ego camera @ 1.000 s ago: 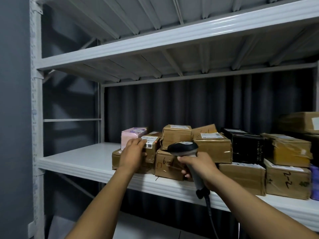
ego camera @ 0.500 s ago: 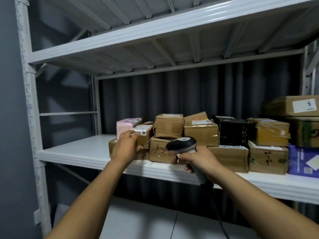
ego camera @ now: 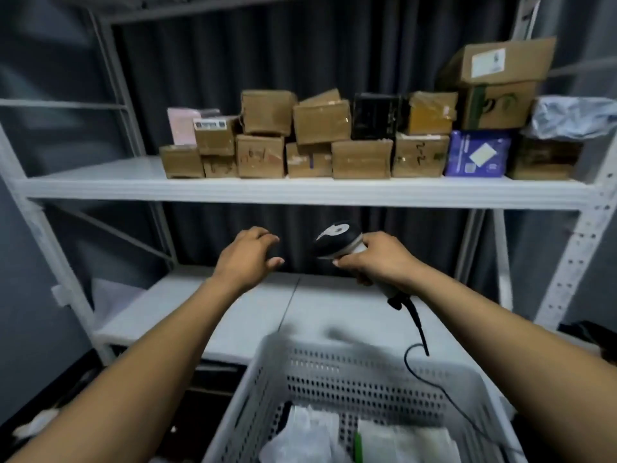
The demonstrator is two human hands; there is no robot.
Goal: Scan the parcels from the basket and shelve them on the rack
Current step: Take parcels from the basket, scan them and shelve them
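Under the loaded shelf (ego camera: 83,183), whose row of boxes (ego camera: 260,157) runs from left of centre to the far right, both hands hang in open air. Leftmost, the left hand (ego camera: 248,253) is empty, its fingers loosely bent and touching nothing. Just to its right, the scanner (ego camera: 337,240) turns its head toward that hand, and the right hand (ego camera: 377,262) is wrapped round its handle. From the handle the cable (ego camera: 417,325) drops and loops across the right part of the basket (ego camera: 334,372). The basket sits low and close to the body, beneath both hands and slightly to the right. The parcels (ego camera: 300,432) in it are pale soft bags lying at its bottom, and blur hides their long axis. The next parcel therefore seems to lie down and back from the hands. The free left hand looks the likelier one to fetch it, coming in over the basket's left wall. The cable loop on the right is the one thing likely to snag.
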